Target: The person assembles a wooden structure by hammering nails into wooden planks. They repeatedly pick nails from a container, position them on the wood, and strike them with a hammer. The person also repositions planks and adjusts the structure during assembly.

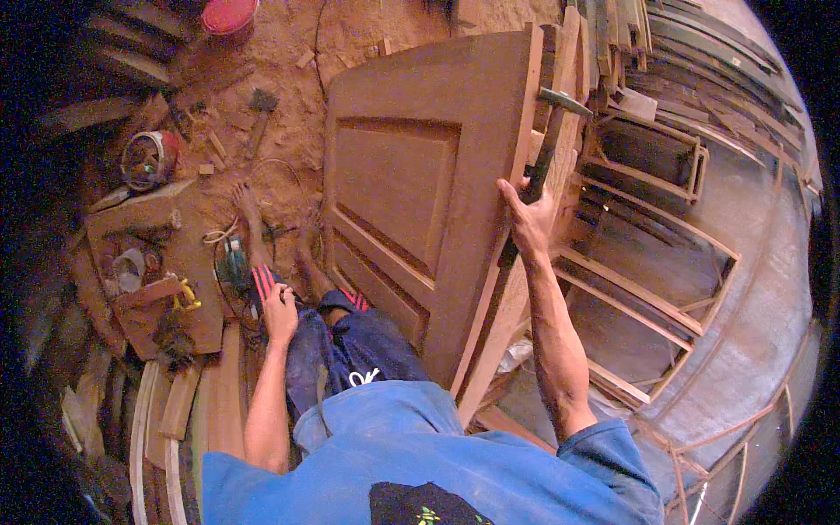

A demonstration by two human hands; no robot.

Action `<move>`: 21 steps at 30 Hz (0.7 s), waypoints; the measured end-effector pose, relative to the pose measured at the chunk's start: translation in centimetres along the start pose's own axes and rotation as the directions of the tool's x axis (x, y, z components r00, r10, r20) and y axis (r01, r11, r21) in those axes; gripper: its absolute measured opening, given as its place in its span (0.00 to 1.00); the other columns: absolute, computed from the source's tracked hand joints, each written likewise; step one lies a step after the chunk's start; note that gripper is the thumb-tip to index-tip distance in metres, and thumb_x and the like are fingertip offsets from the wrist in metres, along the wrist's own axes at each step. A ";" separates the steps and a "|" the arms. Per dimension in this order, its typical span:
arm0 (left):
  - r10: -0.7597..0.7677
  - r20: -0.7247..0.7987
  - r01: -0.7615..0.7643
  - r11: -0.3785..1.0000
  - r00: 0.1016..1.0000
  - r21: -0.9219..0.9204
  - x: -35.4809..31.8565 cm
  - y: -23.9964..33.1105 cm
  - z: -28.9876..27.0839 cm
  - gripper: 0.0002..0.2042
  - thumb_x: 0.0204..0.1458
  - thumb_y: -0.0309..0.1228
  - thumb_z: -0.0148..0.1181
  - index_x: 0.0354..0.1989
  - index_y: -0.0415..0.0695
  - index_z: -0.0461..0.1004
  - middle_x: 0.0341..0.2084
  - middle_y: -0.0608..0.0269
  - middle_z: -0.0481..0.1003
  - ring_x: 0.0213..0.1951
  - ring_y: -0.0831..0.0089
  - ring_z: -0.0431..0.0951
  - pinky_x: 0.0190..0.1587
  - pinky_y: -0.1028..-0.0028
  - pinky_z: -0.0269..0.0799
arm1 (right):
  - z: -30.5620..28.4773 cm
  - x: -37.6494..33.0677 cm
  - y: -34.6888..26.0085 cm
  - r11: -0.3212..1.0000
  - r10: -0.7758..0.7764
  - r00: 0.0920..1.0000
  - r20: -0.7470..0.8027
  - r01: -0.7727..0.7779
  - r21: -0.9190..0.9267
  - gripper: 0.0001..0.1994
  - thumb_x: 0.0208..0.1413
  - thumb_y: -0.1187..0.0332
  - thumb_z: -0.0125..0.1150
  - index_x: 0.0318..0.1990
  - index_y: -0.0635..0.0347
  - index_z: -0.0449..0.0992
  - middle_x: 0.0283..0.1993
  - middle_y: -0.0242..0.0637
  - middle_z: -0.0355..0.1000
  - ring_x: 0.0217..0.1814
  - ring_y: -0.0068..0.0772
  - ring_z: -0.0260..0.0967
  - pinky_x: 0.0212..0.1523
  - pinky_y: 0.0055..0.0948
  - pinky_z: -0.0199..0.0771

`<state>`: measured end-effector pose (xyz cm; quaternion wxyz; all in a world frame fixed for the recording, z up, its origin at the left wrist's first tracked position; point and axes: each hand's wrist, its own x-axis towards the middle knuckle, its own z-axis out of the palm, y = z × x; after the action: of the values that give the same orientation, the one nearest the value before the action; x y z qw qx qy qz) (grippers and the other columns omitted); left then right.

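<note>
My right hand (529, 219) is closed round the dark handle of a hammer (548, 144). The hammer's metal head points away from me, over the edge of a wooden panel door (398, 188). That door stands on its long edge in front of me, its recessed panels facing left. A long pale timber (503, 337) runs along the door's right side, under my right forearm. My left hand (280, 313) rests by my left knee with its fingers curled in. Whatever it may hold is too small to make out.
At left a wooden block or stool (206, 262) bears tools, among them a yellow-handled one (186, 296). A teal power tool (233, 262) with a cord lies beside my foot. Planks (232, 385) lie at lower left. Wooden frames (652, 289) and stacked boards (726, 70) occupy the right.
</note>
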<state>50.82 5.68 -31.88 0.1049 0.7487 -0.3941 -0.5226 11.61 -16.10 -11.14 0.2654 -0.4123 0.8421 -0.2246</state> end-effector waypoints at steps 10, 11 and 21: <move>0.198 -0.029 -0.198 0.938 0.980 -0.285 2.0 13.4 -2.8 0.10 0.61 0.31 0.55 0.43 0.38 0.77 0.26 0.59 0.79 0.29 0.71 0.79 0.36 0.69 0.73 | 1.2 -13.2 6.6 0.976 0.124 0.992 -0.013 -0.120 0.180 0.12 0.56 0.68 0.69 0.40 0.60 0.71 0.44 0.31 0.71 0.42 0.19 0.66 0.41 0.21 0.70; 0.208 0.031 -0.180 0.906 0.978 -0.383 1.6 15.6 -3.2 0.10 0.61 0.31 0.56 0.43 0.37 0.77 0.27 0.58 0.80 0.30 0.71 0.79 0.37 0.69 0.74 | 1.4 -14.9 6.7 0.948 0.191 0.981 0.006 -0.186 0.258 0.11 0.56 0.68 0.68 0.40 0.59 0.71 0.42 0.29 0.70 0.40 0.18 0.64 0.40 0.22 0.68; 0.841 0.059 -0.837 0.524 0.538 0.156 4.4 33.1 -3.0 0.11 0.55 0.26 0.56 0.46 0.43 0.77 0.40 0.48 0.80 0.44 0.49 0.80 0.46 0.58 0.77 | 2.1 -24.0 5.5 0.695 0.303 0.945 0.121 -0.306 0.651 0.15 0.62 0.61 0.62 0.48 0.59 0.68 0.37 0.33 0.69 0.40 0.28 0.68 0.48 0.30 0.72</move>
<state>38.13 -20.20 -14.83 0.2857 0.4790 -0.7458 -0.3644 22.20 6.13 -9.71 0.4294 -0.1469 0.7632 -0.4600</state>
